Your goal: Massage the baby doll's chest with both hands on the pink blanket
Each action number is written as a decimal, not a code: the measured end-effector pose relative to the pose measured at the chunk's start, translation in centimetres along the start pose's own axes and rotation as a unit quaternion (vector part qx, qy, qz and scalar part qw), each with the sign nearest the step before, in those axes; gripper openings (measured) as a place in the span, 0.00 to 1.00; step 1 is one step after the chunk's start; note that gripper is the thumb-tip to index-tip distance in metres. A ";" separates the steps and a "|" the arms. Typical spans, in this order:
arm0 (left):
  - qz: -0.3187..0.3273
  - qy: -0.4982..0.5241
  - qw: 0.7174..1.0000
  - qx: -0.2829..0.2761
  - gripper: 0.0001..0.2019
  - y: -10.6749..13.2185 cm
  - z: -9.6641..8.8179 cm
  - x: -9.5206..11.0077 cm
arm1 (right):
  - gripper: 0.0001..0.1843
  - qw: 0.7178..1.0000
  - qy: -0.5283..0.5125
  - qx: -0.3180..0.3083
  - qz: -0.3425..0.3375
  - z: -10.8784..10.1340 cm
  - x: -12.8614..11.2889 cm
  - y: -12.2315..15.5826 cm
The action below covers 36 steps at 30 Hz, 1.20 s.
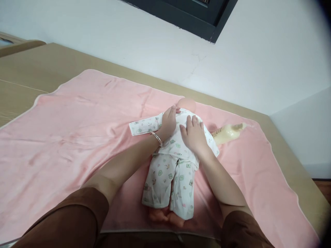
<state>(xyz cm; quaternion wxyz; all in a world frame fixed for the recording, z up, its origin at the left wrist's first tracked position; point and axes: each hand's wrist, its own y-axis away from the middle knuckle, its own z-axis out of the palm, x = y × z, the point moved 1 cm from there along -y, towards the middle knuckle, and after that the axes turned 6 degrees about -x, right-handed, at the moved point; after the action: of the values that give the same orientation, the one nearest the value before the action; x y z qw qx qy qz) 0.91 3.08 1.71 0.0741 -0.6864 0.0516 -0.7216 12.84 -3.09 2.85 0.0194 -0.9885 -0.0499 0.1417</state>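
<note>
two brown sleeves [77, 213] come in nearest, at seven and five o'clock, both forearms bare and reaching toward the middle. between them, at six o'clock, show the reddish-orange, smooth feet [168, 216] of a doll [178, 146], which lies along the middle of a pink blanket [77, 137]. the blanket is soft and plush-looking, creased, with a thin pale edging. over the legs are white trousers [159, 181] printed with small green and pink figures; a loose shirt [176, 143] of matching thin cloth covers the trunk, its flat sleeve stretched toward nine o'clock.

the left hand [169, 120], a shiny bangle [157, 139] at its wrist, stands on edge on the shirt near the neck, cupped, fingers partly bent; whether they pinch cloth i cannot tell. the right hand [195, 136] is open, palm down on the chest, fingers spread toward twelve o'clock.

just beside the doll, at two o'clock, a glossy, yellowish bottle [229, 133] with dark markings lies tapering; its contents i cannot make out. the doll's rounded, peach head [186, 103] is beyond the hands. farther back run the wood-grained desk [62, 65], a white wall [85, 27] and, toward twelve o'clock, a dark frame [186, 17].
</note>
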 end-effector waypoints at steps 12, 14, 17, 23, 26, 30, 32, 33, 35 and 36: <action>0.029 -0.014 0.999 0.007 0.20 0.4 0.0 -0.6 | 0.37 0.999 -0.033 -0.003 -0.027 0.1 1.5 -1.7; 0.020 -0.017 1.000 0.012 0.20 0.5 0.0 -0.3 | 0.39 1.000 -0.016 0.006 -0.011 0.4 0.3 -0.6; 0.021 -0.005 1.000 0.014 0.19 0.6 0.1 -0.4 | 0.32 0.994 0.022 -0.029 -0.106 0.4 -1.1 0.3; 0.044 0.014 0.999 0.003 0.18 0.4 0.1 -1.1 | 0.25 0.979 -0.037 -0.038 -0.194 -0.6 1.9 -2.5; 0.062 -0.010 0.998 0.000 0.17 0.3 0.1 -1.1 | 0.30 0.992 -0.049 0.004 -0.117 -0.6 2.7 -2.7; 0.058 -0.066 0.996 -0.018 0.10 0.2 0.1 -1.0 | 0.34 0.998 0.031 0.043 0.023 -0.9 0.9 -0.9; 0.069 -0.118 0.990 -0.021 0.12 0.3 0.2 -1.1 | 0.34 0.995 0.076 0.039 0.049 -1.1 -0.1 -0.2; 0.082 -0.151 0.985 -0.026 0.13 0.4 0.2 -1.2 | 0.33 0.994 0.092 0.035 0.058 -1.2 -0.3 0.0; 0.112 -0.225 0.967 -0.042 0.15 0.5 0.4 -1.3 | 0.32 0.991 0.110 0.023 0.072 -1.3 -0.3 -0.1; 0.125 -0.263 0.955 -0.052 0.15 0.5 0.5 -1.3 | 0.32 0.991 0.114 0.016 0.075 -1.4 -0.1 -0.3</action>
<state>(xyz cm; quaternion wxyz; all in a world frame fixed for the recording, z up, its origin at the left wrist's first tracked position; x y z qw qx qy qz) 1.45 2.83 0.32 0.1392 -0.8426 0.1534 -0.4972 13.06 -2.81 4.21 0.0306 -0.9987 0.0292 0.0299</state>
